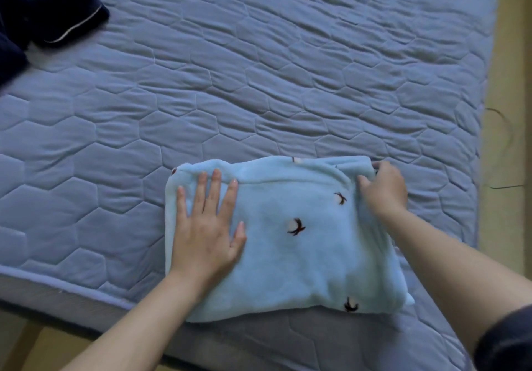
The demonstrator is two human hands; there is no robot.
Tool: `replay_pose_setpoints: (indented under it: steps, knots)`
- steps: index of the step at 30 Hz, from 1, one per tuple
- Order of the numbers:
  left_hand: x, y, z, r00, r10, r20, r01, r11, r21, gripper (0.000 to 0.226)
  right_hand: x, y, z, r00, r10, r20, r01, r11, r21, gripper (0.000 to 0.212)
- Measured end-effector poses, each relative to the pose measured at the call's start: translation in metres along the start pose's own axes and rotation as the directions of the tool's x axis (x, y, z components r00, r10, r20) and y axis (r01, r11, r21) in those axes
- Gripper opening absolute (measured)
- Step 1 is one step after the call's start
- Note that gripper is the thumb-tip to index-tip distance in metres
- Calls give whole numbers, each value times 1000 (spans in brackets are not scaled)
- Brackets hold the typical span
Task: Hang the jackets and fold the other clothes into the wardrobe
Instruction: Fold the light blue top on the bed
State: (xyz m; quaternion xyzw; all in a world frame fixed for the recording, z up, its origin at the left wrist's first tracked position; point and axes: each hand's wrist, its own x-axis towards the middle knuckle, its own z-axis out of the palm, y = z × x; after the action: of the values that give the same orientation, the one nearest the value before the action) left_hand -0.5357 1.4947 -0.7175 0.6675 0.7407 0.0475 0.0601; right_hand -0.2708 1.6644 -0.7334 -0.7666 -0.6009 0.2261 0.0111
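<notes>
A light blue fleece garment (290, 244) with small dark motifs lies folded into a rough rectangle near the front edge of the bed. My left hand (207, 226) rests flat on its left half, fingers spread, holding nothing. My right hand (383, 186) pinches the garment's far right corner, fingers curled around the fold. A dark navy garment (43, 16) with a thin white stripe lies crumpled at the bed's far left corner.
The blue quilted mattress (259, 82) fills most of the view, its front edge running along the bottom left. A tan floor (509, 140) shows to the right of the bed and below it, with a thin dark wire loop on it.
</notes>
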Motion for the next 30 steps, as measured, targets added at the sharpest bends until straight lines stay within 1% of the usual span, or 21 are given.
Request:
replay_pose_setpoints:
  steps: [1, 2, 5, 7, 9, 10, 11, 12, 13, 14, 15, 17, 18, 19, 20, 21, 23, 26, 28, 29, 30]
  knots:
    - [-3, -4, 3, 1000, -4, -3, 4, 1000, 7, 67, 5, 0, -2, 1000, 22, -18, -21, 998, 58, 26]
    - [-6, -9, 9, 1000, -14, 6, 14, 1000, 11, 67, 10, 0, -4, 999, 32, -36, -29, 996, 81, 19]
    - [-6, -22, 29, 993, -92, 74, 92, 996, 9, 67, 32, -1, -17, 987, 106, -120, -90, 987, 134, 17]
    - [3, -28, 43, 984, -142, 110, 140, 990, 26, 68, 48, -4, -15, 985, 144, -100, -126, 978, 167, 19]
    - [9, -31, 52, 978, -160, 134, 154, 987, 52, 69, 53, -11, -4, 989, 145, -30, -141, 984, 108, 20]
    - [10, -32, 54, 977, -163, 135, 156, 986, 64, 69, 50, -16, 3, 991, 131, -19, -130, 990, 58, 18]
    - [10, -32, 54, 977, -163, 137, 154, 985, 73, 70, 41, -22, 8, 993, 112, -34, -113, 994, -7, 22]
    - [8, -32, 53, 976, -165, 145, 154, 985, 81, 70, 28, -27, 11, 996, 75, -49, -78, 995, -68, 35]
    - [8, -31, 50, 973, -173, 155, 160, 983, 89, 70, 11, -32, 13, 998, -9, -63, 1, 993, -118, 48]
    - [8, -28, 45, 969, -187, 159, 173, 980, 99, 70, -8, -38, 16, 988, -138, -73, 125, 979, -161, 56]
    - [10, -24, 39, 967, -205, 153, 189, 976, 110, 71, -31, -45, 20, 958, -281, -58, 266, 946, -184, 59]
    - [14, -12, 25, 967, -226, 117, 213, 971, 111, 72, -75, -59, 33, 842, -538, 42, 536, 824, -187, 61]
    - [13, -7, 19, 973, -210, 94, 200, 974, 101, 72, -93, -64, 42, 772, -626, 113, 635, 749, -190, 61]
    - [10, -3, 16, 982, -171, 78, 164, 982, 91, 72, -104, -66, 53, 711, -681, 174, 703, 682, -204, 61]
    - [7, -3, 17, 990, -123, 69, 117, 989, 85, 71, -109, -65, 64, 678, -702, 220, 735, 640, -223, 61]
    - [3, -6, 21, 993, -91, 70, 85, 993, 84, 69, -106, -65, 74, 675, -694, 250, 738, 633, -233, 61]
    - [2, -16, 36, 991, -106, 78, 100, 992, 77, 67, -89, -65, 87, 711, -645, 281, 703, 671, -237, 62]
    - [8, -26, 57, 986, -155, 69, 151, 987, 48, 67, -44, -63, 92, 793, -556, 249, 610, 727, -316, 68]
    - [7, -27, 61, 987, -149, 60, 146, 988, 49, 68, -7, -47, 76, 871, -424, 246, 490, 787, -376, 63]
    - [6, -27, 62, 987, -152, 57, 150, 988, 47, 68, 10, -33, 62, 904, -348, 247, 423, 805, -417, 61]
    - [5, -29, 62, 986, -158, 59, 156, 987, 45, 69, 23, -18, 47, 928, -280, 246, 367, 799, -477, 60]
